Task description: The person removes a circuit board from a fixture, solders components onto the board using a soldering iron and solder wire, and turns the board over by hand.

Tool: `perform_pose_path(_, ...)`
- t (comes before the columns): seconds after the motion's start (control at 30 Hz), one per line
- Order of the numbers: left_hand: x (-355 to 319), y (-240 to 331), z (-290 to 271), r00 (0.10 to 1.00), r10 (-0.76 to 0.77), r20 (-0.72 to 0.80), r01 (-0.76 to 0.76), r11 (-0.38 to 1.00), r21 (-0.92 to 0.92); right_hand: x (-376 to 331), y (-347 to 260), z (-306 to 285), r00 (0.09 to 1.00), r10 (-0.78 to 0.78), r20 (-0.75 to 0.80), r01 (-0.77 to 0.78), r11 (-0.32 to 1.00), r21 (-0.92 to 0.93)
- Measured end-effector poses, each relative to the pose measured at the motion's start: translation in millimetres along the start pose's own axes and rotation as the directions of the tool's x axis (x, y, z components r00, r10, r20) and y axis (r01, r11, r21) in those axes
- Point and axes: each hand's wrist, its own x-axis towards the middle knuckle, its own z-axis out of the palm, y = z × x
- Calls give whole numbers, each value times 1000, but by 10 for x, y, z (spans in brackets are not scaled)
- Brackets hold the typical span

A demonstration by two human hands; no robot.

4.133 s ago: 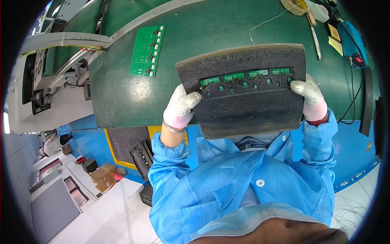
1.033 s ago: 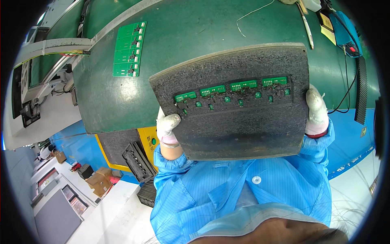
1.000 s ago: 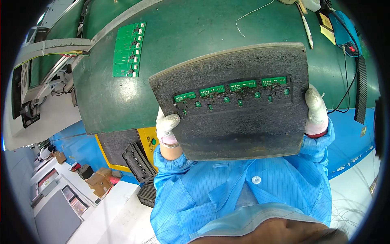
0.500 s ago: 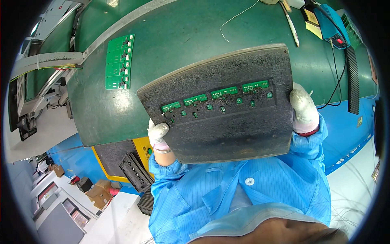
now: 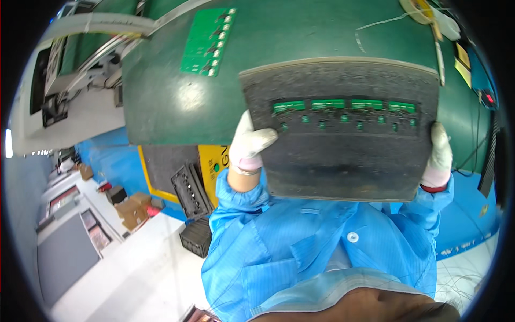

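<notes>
Between my two gloved hands I hold a dark, flat soldering pallet [image 5: 343, 166] in front of my body. Green circuit board parts [image 5: 328, 104] show through a row of slots and small holes in it. My left hand [image 5: 252, 140] grips its left edge, the thumb lying on the upper face and the other fingers hidden beneath. My right hand [image 5: 440, 153] holds the right edge, its fingers partly hidden by the pallet. Beyond the pallet, a green circuit board panel [image 5: 206, 43] with white connectors lies on the green table mat [image 5: 155, 102].
A tape roll [image 5: 417, 11] and a pen [image 5: 440, 64] lie at the far right, near a blue device [image 5: 485, 80] with a red light. Left of me, a black slotted tray [image 5: 190, 190] rests by a yellow-edged cart [image 5: 212, 161]. Cardboard boxes [image 5: 131, 209] stand farther left.
The pallet has turned to lie more level, with both hands still on it. The view has shifted, so the table and circuit board panel appear higher, and the panel farther right.
</notes>
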Motion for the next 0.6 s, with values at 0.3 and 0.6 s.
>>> perform_pose_path(0.3,87,118,113,999,-16,41,5,971,241,76,-12,17,999,-33,22,33,999,-16)
perform_pose_path(0.6,235,562,210,926,38,375,-348,474,809,361,-291,34,881,-308,360,447,793,-414)
